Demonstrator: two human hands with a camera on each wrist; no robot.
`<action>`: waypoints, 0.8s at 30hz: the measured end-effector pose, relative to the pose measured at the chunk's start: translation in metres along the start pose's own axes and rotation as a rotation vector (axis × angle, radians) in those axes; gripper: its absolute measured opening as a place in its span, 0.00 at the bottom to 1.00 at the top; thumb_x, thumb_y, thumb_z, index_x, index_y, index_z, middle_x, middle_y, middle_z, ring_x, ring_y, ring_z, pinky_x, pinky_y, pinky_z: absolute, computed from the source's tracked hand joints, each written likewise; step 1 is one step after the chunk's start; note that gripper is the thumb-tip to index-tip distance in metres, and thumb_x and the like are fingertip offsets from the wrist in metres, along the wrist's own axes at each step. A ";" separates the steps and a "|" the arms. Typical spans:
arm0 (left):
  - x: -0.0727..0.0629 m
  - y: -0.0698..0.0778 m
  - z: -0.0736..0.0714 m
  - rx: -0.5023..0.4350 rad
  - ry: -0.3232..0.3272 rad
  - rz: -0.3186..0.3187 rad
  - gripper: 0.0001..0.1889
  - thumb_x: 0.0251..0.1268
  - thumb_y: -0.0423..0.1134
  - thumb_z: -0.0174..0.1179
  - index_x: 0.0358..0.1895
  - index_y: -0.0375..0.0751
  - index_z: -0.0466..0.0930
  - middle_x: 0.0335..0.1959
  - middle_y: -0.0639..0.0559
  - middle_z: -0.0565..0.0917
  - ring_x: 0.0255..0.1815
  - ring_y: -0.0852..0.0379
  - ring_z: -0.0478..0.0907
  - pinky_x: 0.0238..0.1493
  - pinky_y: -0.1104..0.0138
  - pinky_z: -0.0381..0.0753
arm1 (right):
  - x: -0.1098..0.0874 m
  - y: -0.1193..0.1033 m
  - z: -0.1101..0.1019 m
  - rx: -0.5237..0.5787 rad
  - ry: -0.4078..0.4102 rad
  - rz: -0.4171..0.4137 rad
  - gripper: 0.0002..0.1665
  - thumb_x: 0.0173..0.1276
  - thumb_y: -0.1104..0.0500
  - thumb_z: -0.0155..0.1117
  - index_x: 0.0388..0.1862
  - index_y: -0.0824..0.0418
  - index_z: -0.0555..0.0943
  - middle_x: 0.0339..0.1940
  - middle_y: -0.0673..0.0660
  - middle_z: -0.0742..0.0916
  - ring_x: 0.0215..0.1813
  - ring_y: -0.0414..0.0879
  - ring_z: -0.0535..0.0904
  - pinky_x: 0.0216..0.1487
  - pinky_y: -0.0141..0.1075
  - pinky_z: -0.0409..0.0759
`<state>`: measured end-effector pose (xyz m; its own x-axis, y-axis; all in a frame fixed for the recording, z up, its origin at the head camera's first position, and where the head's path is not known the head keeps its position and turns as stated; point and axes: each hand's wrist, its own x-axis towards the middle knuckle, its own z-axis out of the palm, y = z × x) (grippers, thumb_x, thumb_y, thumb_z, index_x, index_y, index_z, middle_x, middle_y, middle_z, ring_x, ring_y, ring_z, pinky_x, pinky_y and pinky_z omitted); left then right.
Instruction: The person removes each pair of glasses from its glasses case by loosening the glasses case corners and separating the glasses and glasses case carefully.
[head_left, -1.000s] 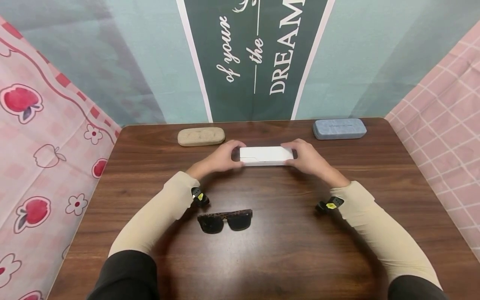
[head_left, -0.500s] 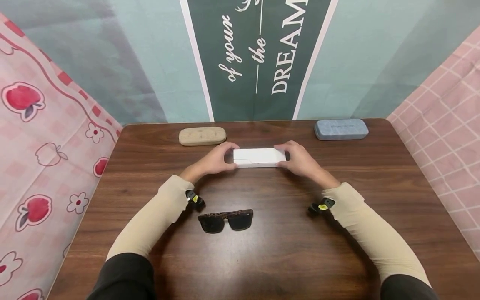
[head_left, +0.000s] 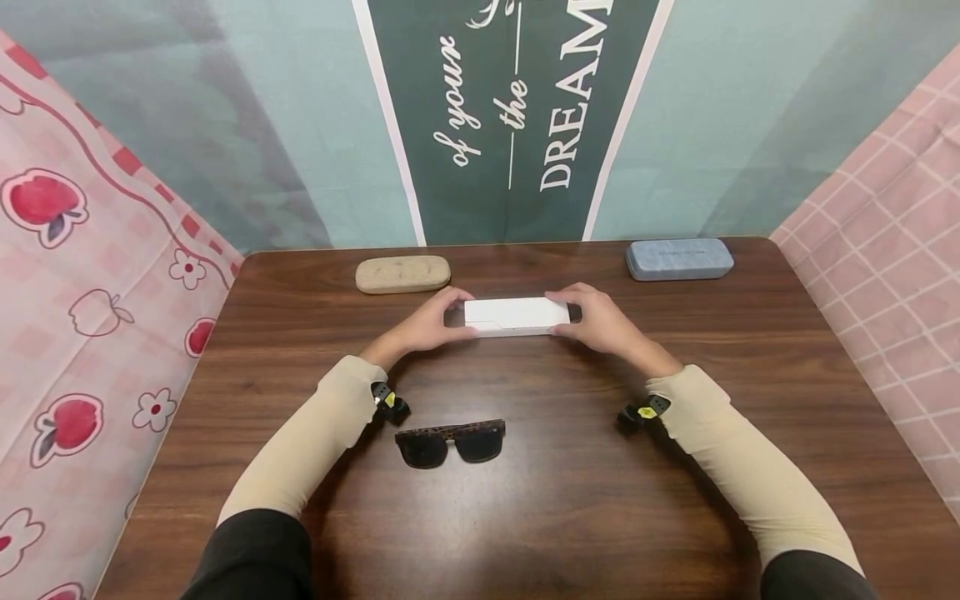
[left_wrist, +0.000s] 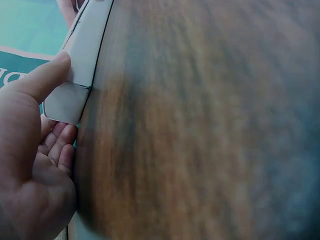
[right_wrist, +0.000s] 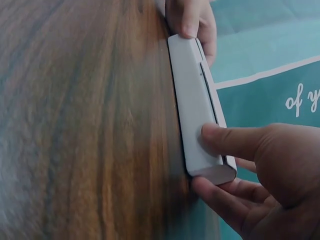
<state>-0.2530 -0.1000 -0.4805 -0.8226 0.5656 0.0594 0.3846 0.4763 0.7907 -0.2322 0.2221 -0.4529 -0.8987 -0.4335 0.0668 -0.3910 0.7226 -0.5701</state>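
Observation:
A white glasses case (head_left: 517,316) lies flat on the table between my two hands. At its left end my left hand (head_left: 432,321) holds it, with the thumb on the near side and the fingers toward the back. My right hand (head_left: 600,321) grips the opposite end in the same way. In the right wrist view, the right thumb presses the case's (right_wrist: 192,100) long side, and a seam runs along its edge. The left wrist view has the left thumb at the case's (left_wrist: 90,50) corner. Nearer the body, folded sunglasses (head_left: 451,442) with dark lenses rest on the wood.
A beige glasses case (head_left: 402,274) stands at the back left of the brown wooden table (head_left: 570,517). At the back right is a blue glasses case (head_left: 678,258). A teal cloth with lettering (head_left: 517,125) hangs behind, and pink patterned cloths flank both sides.
Both hands have shifted the white glasses case a little to the left and slightly toward the body, mostly in the first half second. The sunglasses and the other two cases stay put.

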 end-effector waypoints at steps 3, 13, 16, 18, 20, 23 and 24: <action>0.001 -0.001 -0.002 0.002 -0.004 -0.004 0.29 0.62 0.39 0.73 0.62 0.33 0.73 0.59 0.41 0.75 0.63 0.45 0.72 0.71 0.56 0.66 | 0.001 0.001 -0.001 0.008 0.004 -0.008 0.37 0.60 0.60 0.80 0.68 0.63 0.78 0.58 0.67 0.81 0.59 0.60 0.78 0.57 0.53 0.78; 0.002 0.002 -0.005 -0.004 0.003 0.005 0.28 0.62 0.36 0.73 0.62 0.31 0.73 0.57 0.39 0.75 0.61 0.44 0.71 0.70 0.55 0.66 | 0.003 -0.004 -0.002 -0.016 -0.003 0.008 0.35 0.61 0.58 0.79 0.67 0.63 0.79 0.53 0.66 0.82 0.53 0.58 0.79 0.54 0.52 0.78; 0.002 0.002 -0.006 -0.005 0.001 -0.001 0.28 0.62 0.36 0.73 0.61 0.31 0.73 0.57 0.39 0.75 0.61 0.45 0.71 0.70 0.55 0.66 | 0.005 -0.005 -0.003 -0.031 -0.012 0.015 0.35 0.62 0.58 0.79 0.68 0.64 0.79 0.53 0.66 0.83 0.52 0.58 0.79 0.54 0.52 0.78; 0.003 0.002 -0.007 -0.006 -0.002 -0.007 0.28 0.62 0.36 0.73 0.62 0.31 0.73 0.57 0.39 0.75 0.61 0.45 0.71 0.70 0.55 0.66 | 0.006 -0.006 -0.004 -0.040 -0.014 0.012 0.35 0.62 0.58 0.79 0.67 0.64 0.79 0.52 0.66 0.83 0.50 0.57 0.79 0.52 0.51 0.78; 0.003 0.002 -0.008 -0.007 -0.007 -0.013 0.27 0.62 0.36 0.72 0.62 0.31 0.73 0.57 0.39 0.75 0.61 0.45 0.71 0.70 0.55 0.66 | 0.008 -0.008 -0.005 -0.050 -0.015 0.005 0.35 0.61 0.58 0.79 0.66 0.64 0.80 0.50 0.66 0.83 0.47 0.56 0.78 0.49 0.50 0.77; 0.004 0.002 -0.010 -0.011 -0.016 -0.020 0.27 0.63 0.36 0.72 0.62 0.31 0.73 0.57 0.39 0.74 0.61 0.45 0.71 0.70 0.55 0.66 | 0.009 -0.010 -0.006 -0.064 -0.016 -0.002 0.34 0.61 0.58 0.79 0.65 0.65 0.80 0.47 0.65 0.84 0.43 0.55 0.76 0.46 0.48 0.76; 0.005 0.002 -0.011 -0.011 -0.019 -0.023 0.27 0.63 0.36 0.72 0.62 0.31 0.73 0.57 0.39 0.74 0.62 0.45 0.71 0.71 0.55 0.65 | 0.010 -0.011 -0.007 -0.067 -0.019 -0.002 0.34 0.61 0.58 0.79 0.65 0.65 0.81 0.47 0.65 0.84 0.42 0.54 0.76 0.45 0.47 0.75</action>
<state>-0.2605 -0.1037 -0.4724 -0.8232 0.5670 0.0297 0.3610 0.4823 0.7981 -0.2381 0.2134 -0.4399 -0.8941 -0.4449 0.0517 -0.4058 0.7559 -0.5136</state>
